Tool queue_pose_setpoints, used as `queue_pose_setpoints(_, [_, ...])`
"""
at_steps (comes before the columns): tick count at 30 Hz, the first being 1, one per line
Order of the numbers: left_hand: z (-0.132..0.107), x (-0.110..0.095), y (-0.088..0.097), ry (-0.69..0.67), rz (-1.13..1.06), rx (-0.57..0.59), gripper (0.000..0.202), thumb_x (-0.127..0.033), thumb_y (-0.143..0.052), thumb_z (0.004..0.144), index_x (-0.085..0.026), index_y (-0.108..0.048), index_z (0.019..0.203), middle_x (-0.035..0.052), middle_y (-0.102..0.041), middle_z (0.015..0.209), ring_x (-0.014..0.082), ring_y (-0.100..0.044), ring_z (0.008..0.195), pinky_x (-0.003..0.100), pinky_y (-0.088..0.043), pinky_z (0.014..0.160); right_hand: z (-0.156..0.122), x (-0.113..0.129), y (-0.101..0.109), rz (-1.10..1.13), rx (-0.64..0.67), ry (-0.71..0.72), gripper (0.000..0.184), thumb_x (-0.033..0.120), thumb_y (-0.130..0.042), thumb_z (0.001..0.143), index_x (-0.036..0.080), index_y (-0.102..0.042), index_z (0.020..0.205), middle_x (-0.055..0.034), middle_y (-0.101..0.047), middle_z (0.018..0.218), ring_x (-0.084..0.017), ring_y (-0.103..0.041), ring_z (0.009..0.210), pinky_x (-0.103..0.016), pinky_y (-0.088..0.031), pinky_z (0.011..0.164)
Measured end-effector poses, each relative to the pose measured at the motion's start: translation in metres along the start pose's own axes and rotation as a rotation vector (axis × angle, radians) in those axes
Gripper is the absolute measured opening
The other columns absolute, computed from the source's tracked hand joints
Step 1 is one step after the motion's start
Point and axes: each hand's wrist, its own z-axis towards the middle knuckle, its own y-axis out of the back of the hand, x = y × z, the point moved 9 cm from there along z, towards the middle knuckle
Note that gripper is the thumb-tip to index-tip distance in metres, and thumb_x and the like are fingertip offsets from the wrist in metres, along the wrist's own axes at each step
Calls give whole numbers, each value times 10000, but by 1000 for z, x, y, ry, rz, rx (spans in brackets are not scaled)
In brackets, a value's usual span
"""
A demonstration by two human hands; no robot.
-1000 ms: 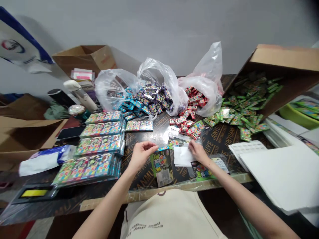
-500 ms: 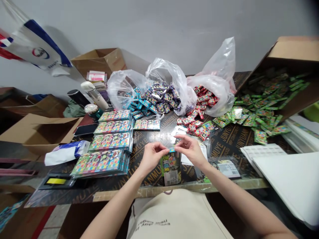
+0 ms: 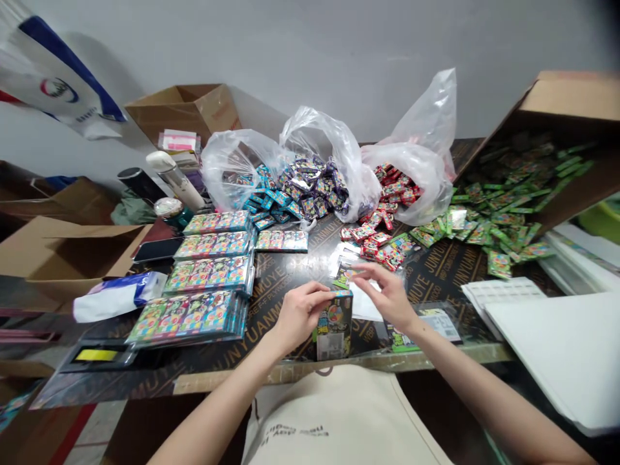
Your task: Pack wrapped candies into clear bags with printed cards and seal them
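Note:
A small dark printed box (image 3: 334, 328) stands upright near the table's front edge, a blue strip along its top. My left hand (image 3: 301, 316) pinches this box at its upper left corner. To the right of it, my right hand (image 3: 387, 298) hovers with thumb and fingers apart and nothing visible between them. Behind the right hand lie a white sheet (image 3: 367, 305) and a green printed card or pack (image 3: 341, 274). A clear-wrapped pack with a white label (image 3: 440, 323) rests under the right forearm.
Stacks of wrapped printed packs (image 3: 186, 313) stand on the left, a single row of small packs (image 3: 281, 241) beside them. Plastic bags spill blue (image 3: 264, 199), purple (image 3: 312, 181) and red packets (image 3: 394, 187) at the back. Green packets (image 3: 498, 213) pour from a carton; white boards (image 3: 557, 349) lie right.
My right hand has come away from the box top and moved right, its fingers parting. My left hand has dropped slightly and keeps its grip at the box's left corner.

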Motion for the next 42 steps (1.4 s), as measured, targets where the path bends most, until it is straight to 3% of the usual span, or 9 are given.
queue_pose_setpoints(3, [1, 5, 1, 33, -76, -50, 216, -134, -507, 800, -206, -685, 899, 62, -668, 877, 157, -623, 787, 281, -486, 707, 23, 11, 3, -21, 25, -5, 168, 359, -577, 777, 195, -599, 806, -42, -606, 874, -172, -554, 836, -302, -437, 754])
queue_pose_setpoints(8, [-1, 28, 9, 231, -248, -188, 23, -152, -631, 687, -160, -651, 681, 63, -698, 758, 202, -656, 761, 315, -515, 704, 32, 8, -46, 102, 458, -131, 252, 402, -582, 758, 160, -566, 694, -19, -581, 777, -140, -516, 737, -245, -400, 651])
queue_pose_setpoints(11, [-1, 23, 12, 212, -209, -166, 41, -141, -605, 681, -164, -639, 681, 58, -698, 793, 192, -650, 767, 306, -501, 724, 28, 5, -64, 135, 554, -174, 276, 415, -586, 749, 149, -563, 681, 4, -549, 685, -115, -481, 659, -224, -364, 603])
queue_pose_setpoints(20, [-1, 23, 9, 220, -145, -215, 102, -247, -652, 683, -169, -601, 640, 54, -683, 749, 178, -626, 708, 294, -480, 672, 27, -10, -72, 174, 522, -246, 311, 431, -617, 714, 147, -515, 640, 39, -500, 572, -74, -432, 526, -197, -308, 496])
queue_pose_setpoints(25, [-16, 45, -9, 351, -336, -261, 221, -262, -672, 675, -170, -605, 864, 37, -675, 810, 164, -626, 734, 279, -488, 686, 21, -22, -72, 335, 359, -306, 355, 350, -660, 681, 211, -434, 916, 69, -544, 588, -90, -496, 506, -189, -355, 477])
queue_pose_setpoints(29, [-20, 60, -29, 445, -586, -176, 273, -314, -617, 729, -133, -601, 933, 59, -690, 852, 186, -642, 752, 306, -513, 693, 20, -49, -43, 379, 91, -318, 322, 328, -540, 777, 244, -410, 1060, -10, -601, 851, -133, -592, 748, -263, -466, 661])
queue_pose_setpoints(34, [19, 59, 23, 150, -147, -338, 356, -248, -522, 799, -194, -550, 1150, 59, -609, 1149, 212, -557, 1059, 366, -413, 943, 15, -85, 41, -96, -232, -174, 307, 334, -481, 812, 226, -477, 1100, -87, -546, 1105, -209, -517, 1024, -364, -423, 846])
queue_pose_setpoints(37, [52, 75, 19, -28, 238, -262, 399, -174, -433, 827, -209, -508, 1217, 64, -507, 1286, 218, -401, 1235, 400, -276, 1055, -3, -107, 76, -522, -200, -167, 286, 337, -522, 782, 203, -569, 1030, -116, -555, 1108, -274, -471, 1079, -441, -362, 890])
queue_pose_setpoints(42, [80, 148, -16, 85, 638, -78, 405, -114, -433, 801, -172, -525, 1191, 122, -515, 1269, 298, -383, 1236, 513, -263, 1022, -52, -159, 96, -847, 8, -260, 340, 404, -581, 716, 244, -617, 1015, -117, -566, 1140, -327, -470, 1096, -529, -315, 876])
